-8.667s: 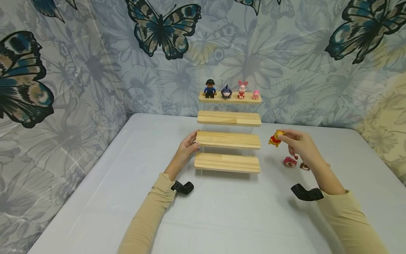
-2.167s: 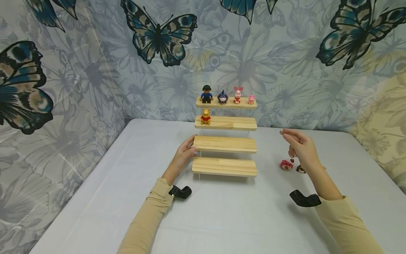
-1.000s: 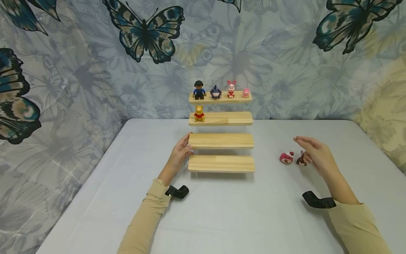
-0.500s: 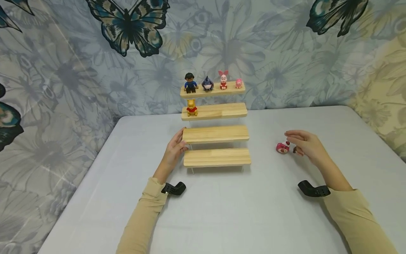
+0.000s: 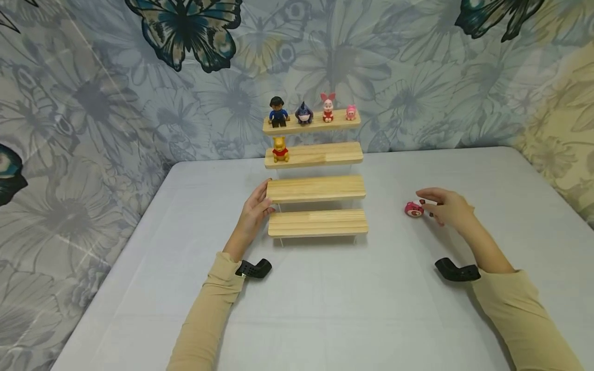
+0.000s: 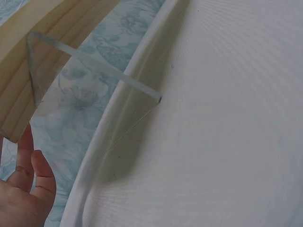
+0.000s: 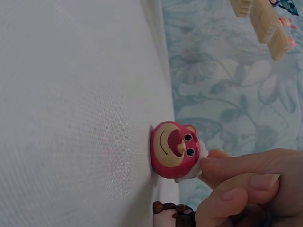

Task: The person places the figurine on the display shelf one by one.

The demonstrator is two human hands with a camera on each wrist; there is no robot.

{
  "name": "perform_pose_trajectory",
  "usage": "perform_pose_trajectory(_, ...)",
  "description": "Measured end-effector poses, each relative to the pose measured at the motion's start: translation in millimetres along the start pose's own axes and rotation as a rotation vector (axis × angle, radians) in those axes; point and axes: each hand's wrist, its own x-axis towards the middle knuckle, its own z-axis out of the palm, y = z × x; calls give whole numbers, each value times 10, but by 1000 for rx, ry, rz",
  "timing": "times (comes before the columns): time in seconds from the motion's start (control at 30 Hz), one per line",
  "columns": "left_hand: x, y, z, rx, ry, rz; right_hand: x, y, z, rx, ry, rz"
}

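Note:
In the head view, my left hand [image 5: 252, 212] holds the left end of a tiered wooden display shelf [image 5: 317, 189], fingers at the back edge of a tier and thumb near its front. The left wrist view shows a fingertip against the wood [image 6: 16, 94]. To the right, my right hand [image 5: 449, 208] reaches over a pink bear figurine [image 5: 412, 209], which sits upright on the table. In the right wrist view, the fingertips are at the white cap of the bear [image 7: 173, 151]; thumb and index finger look apart. A brown figurine [image 7: 173, 215] beside it is mostly hidden by the hand.
Along the top tier stand a dark-haired toy figure [image 5: 278, 113], a donkey [image 5: 303, 113], a piglet [image 5: 327, 108] and a small pink figurine [image 5: 350, 112]. A yellow bear in red [image 5: 280, 149] sits at the second tier's left. Clear supports [image 6: 94, 64] carry the tiers.
The yellow bear went from my right hand to the second tier's left end. My right hand then drew back and lowered toward the pink bear. The left hand stays at the shelf.

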Motion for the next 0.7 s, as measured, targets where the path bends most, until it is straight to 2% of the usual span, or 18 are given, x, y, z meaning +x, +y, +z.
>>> perform_pose_trajectory(0.1, -1, 3, 3, 2, -2, 1, 1, -16, -4, -76, 4, 8)
perform_pose_trajectory(0.27, -2, 1, 6, 8, -7, 2, -4, -40, 3, -131, 14, 28)
perform_pose_trajectory(0.7, -5, 11, 3, 18, 5, 5, -15, -54, 40, -152, 26, 19)
